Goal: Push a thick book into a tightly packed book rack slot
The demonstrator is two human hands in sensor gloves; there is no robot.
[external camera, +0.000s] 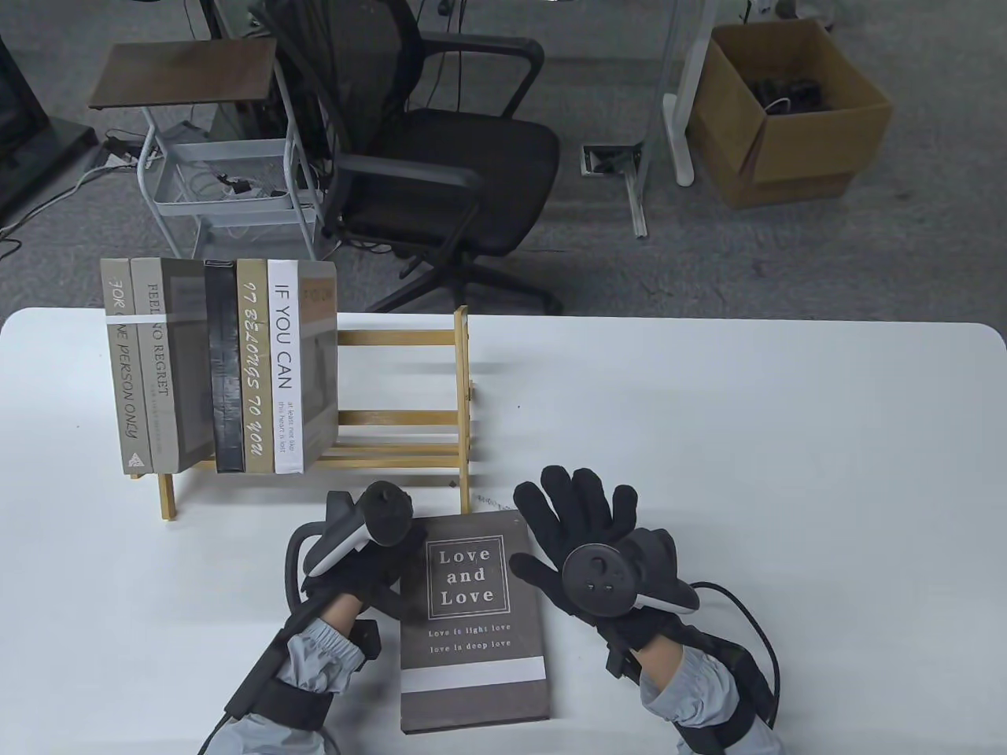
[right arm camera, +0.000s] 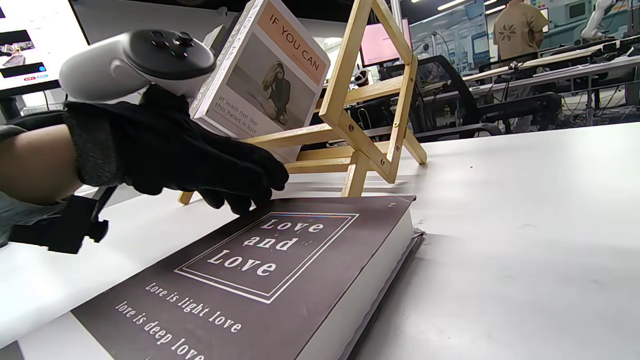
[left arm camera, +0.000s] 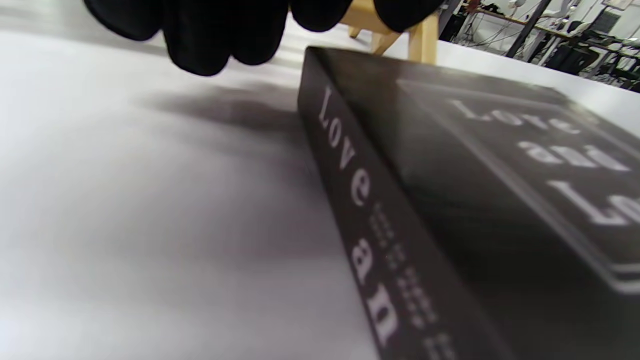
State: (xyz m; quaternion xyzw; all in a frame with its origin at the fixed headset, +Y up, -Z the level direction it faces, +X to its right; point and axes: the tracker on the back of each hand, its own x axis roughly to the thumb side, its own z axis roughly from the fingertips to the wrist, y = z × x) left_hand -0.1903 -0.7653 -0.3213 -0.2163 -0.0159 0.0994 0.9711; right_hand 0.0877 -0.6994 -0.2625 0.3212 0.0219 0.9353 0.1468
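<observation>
Nearest the camera, at six o'clock on the white table (external camera: 787, 440), a thick grey book titled "Love and Love" (external camera: 472, 621) lies flat, cover up, spine to the left; nothing lifts it yet. At its eight o'clock side the left hand (external camera: 354, 550) hangs over the spine edge, fingers curled downward; whether they touch the book or table cannot be told; the left wrist view shows fingertips (left arm camera: 200, 35) above the table just beside the spine. At the book's two o'clock corner the right hand (external camera: 582, 527) is spread wide, palm down, fingers fanned and holding nothing; contact with the cover cannot be confirmed. Just beyond, at eleven o'clock, stands a wooden book rack (external camera: 460, 393); five books (external camera: 220, 362) lean together at its left end, the white "IF YOU CAN" (right arm camera: 270, 80) rightmost; the rack's right portion is unfilled. By my judgement the task has barely begun: picking up, standing upright and pushing in all remain.
</observation>
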